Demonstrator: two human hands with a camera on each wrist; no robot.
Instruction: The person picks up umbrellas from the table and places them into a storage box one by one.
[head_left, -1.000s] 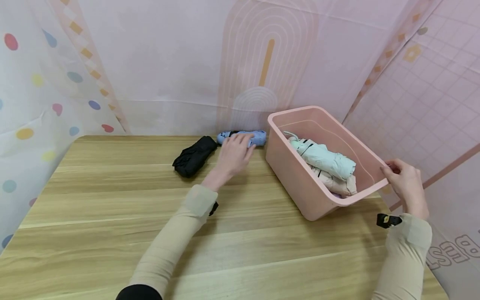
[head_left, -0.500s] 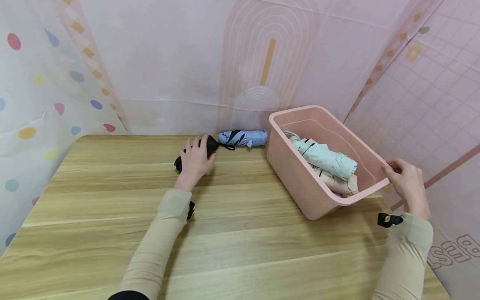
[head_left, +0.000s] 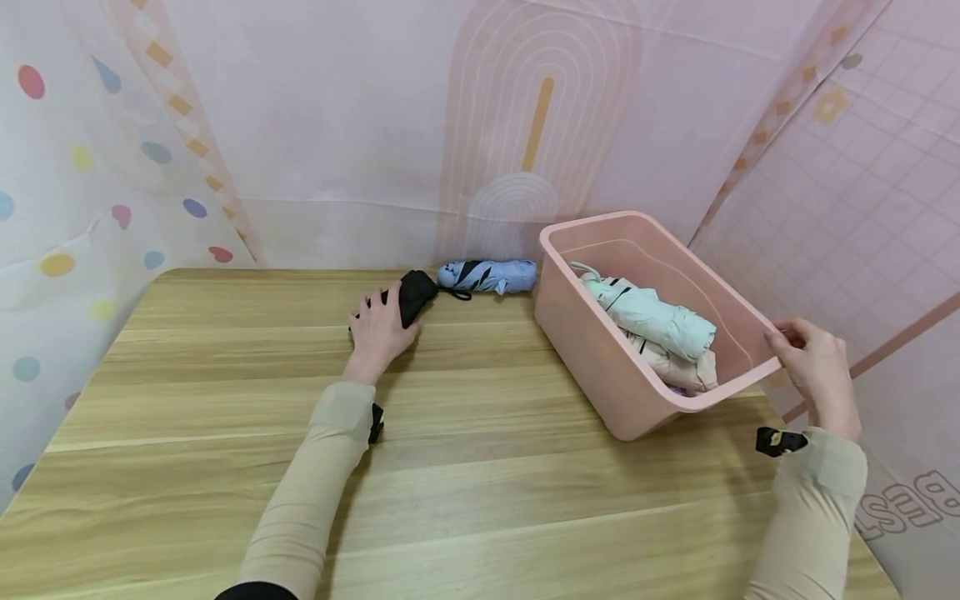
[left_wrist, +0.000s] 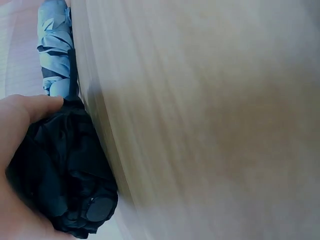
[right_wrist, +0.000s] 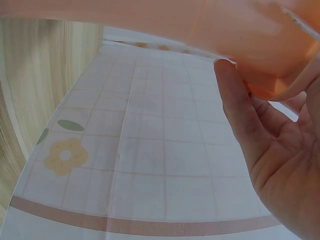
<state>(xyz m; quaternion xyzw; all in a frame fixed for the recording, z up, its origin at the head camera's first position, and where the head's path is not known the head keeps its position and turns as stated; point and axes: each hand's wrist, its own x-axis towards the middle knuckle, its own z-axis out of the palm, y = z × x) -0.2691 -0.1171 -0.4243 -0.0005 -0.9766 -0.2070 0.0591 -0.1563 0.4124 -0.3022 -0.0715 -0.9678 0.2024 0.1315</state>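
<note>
My left hand (head_left: pixel 377 333) grips a folded black umbrella (head_left: pixel 417 297) lying on the wooden table. In the left wrist view the thumb and fingers wrap round the black umbrella (left_wrist: pixel 70 165), whose round end faces the camera. Just right of it, against the back wall, lies a folded blue umbrella (head_left: pixel 498 275). My right hand (head_left: pixel 817 367) pinches the near right corner of a pink bin (head_left: pixel 592 367), which stands tilted. Inside the bin, a mint green folded umbrella (head_left: pixel 660 321) rests on a beige one (head_left: pixel 678 367). In the right wrist view, thumb and fingers hold the bin's rim (right_wrist: pixel 300 82).
A printed cloth (head_left: pixel 337 125) hangs behind the table (head_left: pixel 487 500) and along both sides. The bin stands near the table's right edge, close to the cloth. Something purple shows slightly beneath the beige umbrella.
My left hand has moved left from the blue umbrella to the black one and taken hold of it. The right hand keeps its hold on the bin's rim.
</note>
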